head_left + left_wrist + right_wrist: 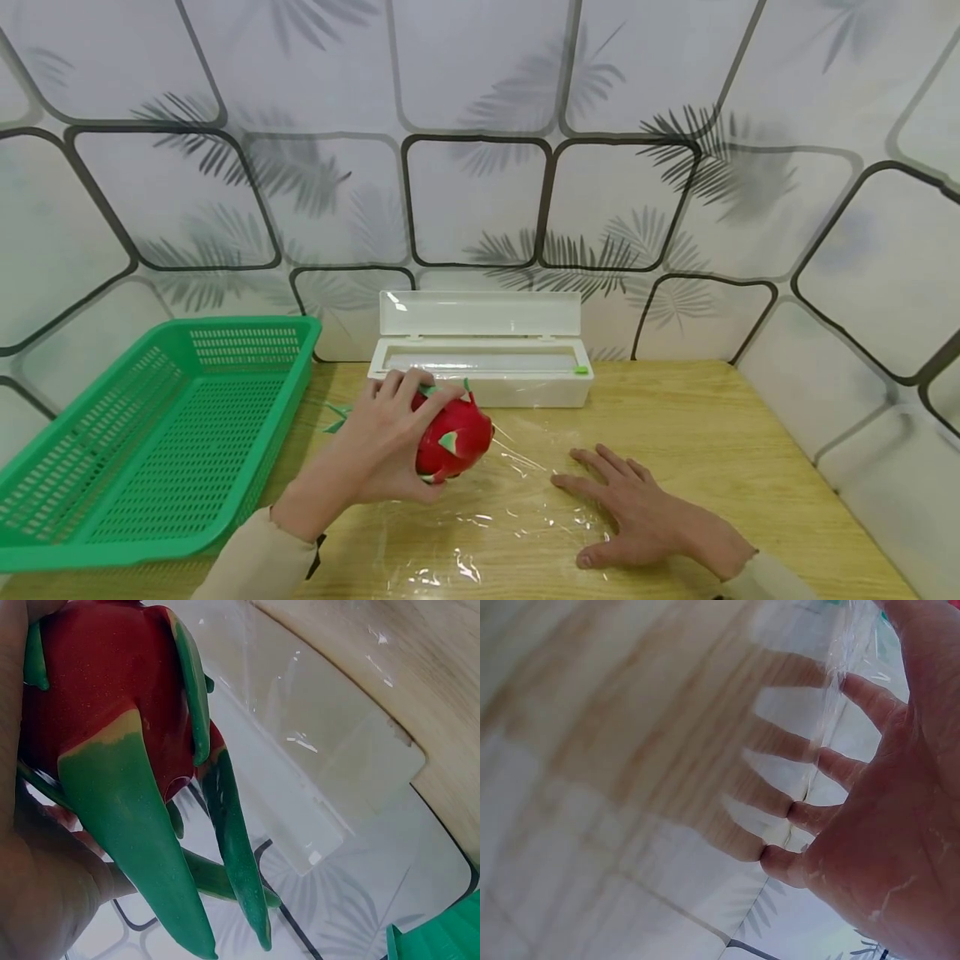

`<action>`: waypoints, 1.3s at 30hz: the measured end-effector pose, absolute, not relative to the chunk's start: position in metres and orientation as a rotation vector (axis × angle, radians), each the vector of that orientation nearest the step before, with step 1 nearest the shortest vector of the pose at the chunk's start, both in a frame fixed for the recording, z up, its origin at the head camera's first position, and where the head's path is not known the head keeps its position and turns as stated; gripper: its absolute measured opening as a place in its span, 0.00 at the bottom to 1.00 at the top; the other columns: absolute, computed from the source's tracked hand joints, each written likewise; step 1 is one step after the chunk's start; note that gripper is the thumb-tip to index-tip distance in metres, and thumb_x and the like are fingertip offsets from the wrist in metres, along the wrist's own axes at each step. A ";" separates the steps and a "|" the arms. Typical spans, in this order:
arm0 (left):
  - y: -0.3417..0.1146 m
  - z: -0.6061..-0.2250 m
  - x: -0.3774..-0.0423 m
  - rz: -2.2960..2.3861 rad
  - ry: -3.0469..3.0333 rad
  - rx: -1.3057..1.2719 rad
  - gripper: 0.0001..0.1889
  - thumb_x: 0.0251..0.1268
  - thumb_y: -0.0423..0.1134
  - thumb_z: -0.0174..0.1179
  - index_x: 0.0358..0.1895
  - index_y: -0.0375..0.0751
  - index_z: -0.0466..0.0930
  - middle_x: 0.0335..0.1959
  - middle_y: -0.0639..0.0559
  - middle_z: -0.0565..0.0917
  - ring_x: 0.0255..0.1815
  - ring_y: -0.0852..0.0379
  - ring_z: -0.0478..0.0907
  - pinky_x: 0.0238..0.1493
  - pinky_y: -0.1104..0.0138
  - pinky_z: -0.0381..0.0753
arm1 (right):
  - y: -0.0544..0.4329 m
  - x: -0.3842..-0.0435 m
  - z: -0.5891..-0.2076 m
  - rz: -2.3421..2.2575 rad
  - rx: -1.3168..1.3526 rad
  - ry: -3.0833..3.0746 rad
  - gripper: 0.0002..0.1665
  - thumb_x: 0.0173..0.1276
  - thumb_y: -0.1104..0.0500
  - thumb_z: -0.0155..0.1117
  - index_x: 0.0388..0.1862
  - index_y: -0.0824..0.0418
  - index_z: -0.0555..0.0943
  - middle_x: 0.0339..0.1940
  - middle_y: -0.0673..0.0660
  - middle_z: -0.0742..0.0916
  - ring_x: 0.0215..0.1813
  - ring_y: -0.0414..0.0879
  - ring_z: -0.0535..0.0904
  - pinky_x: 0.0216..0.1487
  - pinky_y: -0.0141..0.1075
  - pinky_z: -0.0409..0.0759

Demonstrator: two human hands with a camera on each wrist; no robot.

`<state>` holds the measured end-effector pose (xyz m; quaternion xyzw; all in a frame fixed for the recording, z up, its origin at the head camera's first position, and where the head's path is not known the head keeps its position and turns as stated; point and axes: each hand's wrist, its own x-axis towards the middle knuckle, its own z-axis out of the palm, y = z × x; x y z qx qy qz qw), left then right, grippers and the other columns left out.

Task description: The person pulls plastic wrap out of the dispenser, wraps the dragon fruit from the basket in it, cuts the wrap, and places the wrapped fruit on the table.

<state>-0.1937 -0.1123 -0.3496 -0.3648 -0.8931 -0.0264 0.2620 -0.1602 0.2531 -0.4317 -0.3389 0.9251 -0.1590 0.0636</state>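
Left grip [386, 442] clasps a dragon fruit [461, 437] over clear film [480, 523], right grip [637, 510] splayed open; wrapping apparently begins, next needing centred placement.

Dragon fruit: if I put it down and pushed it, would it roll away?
The dragon fruit looks rounded, so it might roll a bit. Its long green flaps stick out, so they'd probably make it wobble or stop.
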 end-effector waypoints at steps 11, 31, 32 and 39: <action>-0.097 -0.360 -0.203 -0.086 -2.440 -1.012 0.51 0.31 0.69 0.73 0.68 0.57 0.70 0.55 0.47 0.76 0.52 0.48 0.74 0.45 0.54 0.78 | 0.248 -0.168 -0.424 -0.361 -0.962 2.792 0.54 0.55 0.21 0.66 0.77 0.42 0.68 0.77 0.64 0.69 0.76 0.75 0.62 0.59 0.78 0.67; -0.069 -0.376 -0.206 -0.180 -2.641 -1.010 0.51 0.36 0.70 0.71 0.69 0.56 0.66 0.59 0.46 0.75 0.57 0.47 0.73 0.48 0.52 0.78 | 0.246 -0.168 -0.423 -0.371 -0.938 2.758 0.55 0.55 0.21 0.66 0.78 0.42 0.67 0.78 0.65 0.68 0.76 0.77 0.61 0.58 0.79 0.67; -0.067 -0.377 -0.206 -0.195 -2.656 -1.010 0.51 0.37 0.69 0.72 0.69 0.56 0.66 0.60 0.46 0.75 0.58 0.47 0.72 0.48 0.52 0.78 | 0.246 -0.168 -0.422 -0.372 -0.936 2.753 0.55 0.55 0.22 0.66 0.78 0.42 0.67 0.78 0.65 0.68 0.76 0.77 0.61 0.58 0.79 0.66; -0.055 -0.377 -0.208 -0.202 -2.701 -0.999 0.50 0.39 0.69 0.71 0.70 0.57 0.66 0.61 0.48 0.74 0.60 0.48 0.72 0.52 0.51 0.78 | 0.246 -0.168 -0.423 -0.379 -0.907 2.740 0.55 0.55 0.20 0.65 0.78 0.40 0.67 0.79 0.63 0.67 0.77 0.76 0.59 0.59 0.79 0.65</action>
